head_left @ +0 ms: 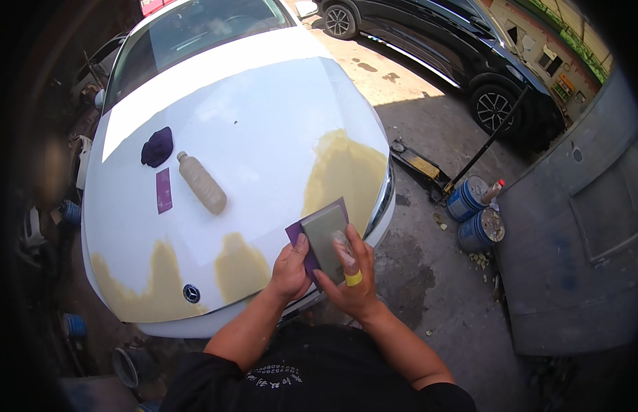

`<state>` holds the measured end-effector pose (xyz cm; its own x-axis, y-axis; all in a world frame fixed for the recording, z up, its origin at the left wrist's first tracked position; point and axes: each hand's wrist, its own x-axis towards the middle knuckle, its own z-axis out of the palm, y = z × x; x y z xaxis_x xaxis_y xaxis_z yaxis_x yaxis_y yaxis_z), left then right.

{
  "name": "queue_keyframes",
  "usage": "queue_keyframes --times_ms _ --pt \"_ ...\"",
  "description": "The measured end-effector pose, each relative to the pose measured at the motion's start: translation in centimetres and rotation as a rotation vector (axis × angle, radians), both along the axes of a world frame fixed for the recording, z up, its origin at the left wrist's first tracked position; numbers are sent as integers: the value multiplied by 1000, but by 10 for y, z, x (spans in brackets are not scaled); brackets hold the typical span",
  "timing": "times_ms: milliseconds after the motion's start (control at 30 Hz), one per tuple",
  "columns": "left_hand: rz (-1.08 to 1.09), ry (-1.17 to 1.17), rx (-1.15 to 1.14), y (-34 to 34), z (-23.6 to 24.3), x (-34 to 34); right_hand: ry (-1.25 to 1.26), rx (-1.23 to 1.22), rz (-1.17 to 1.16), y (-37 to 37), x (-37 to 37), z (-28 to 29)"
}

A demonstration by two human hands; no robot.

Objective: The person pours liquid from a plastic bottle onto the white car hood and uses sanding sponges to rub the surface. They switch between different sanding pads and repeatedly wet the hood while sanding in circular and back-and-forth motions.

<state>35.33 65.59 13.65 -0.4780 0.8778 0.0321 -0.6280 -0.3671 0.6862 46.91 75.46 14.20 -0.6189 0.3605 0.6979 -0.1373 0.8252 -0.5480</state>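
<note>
Both hands are together over the front corner of a white car hood [264, 117]. A grey-green sanding block [326, 240] lies against a sheet of purple sandpaper [293, 232], whose edges stick out past it. My left hand [289, 273] pinches the sandpaper at the block's left side, thumb on top. Wrapped round the block's right side is my right hand [354, 281], with yellow tape on one finger and pale dust on another. Yellowish filler patches [346, 172] cover the hood's right corner and its front edge.
On the hood lie a cloudy plastic bottle [202, 183], a purple sandpaper strip [164, 191] and a dark crumpled cloth [157, 147]. To the right are a floor jack [423, 167], blue buckets [480, 230] and a grey panel [580, 233]. Beyond stands a black car [435, 48].
</note>
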Motion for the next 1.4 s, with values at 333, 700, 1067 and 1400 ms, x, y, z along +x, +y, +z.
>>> queue_keyframes --times_ms 333,700,1067,1400 --pt "-25 -20 22 -2 3 0 28 75 16 1 2 5" --pt "-58 -26 27 -6 1 -4 -41 100 19 -1 1 9" --pt "-14 -27 22 -5 -2 -4 -63 36 15 -5 -5 7" --pt "9 115 -165 -8 -8 -21 -144 -30 15 3 -3 15"
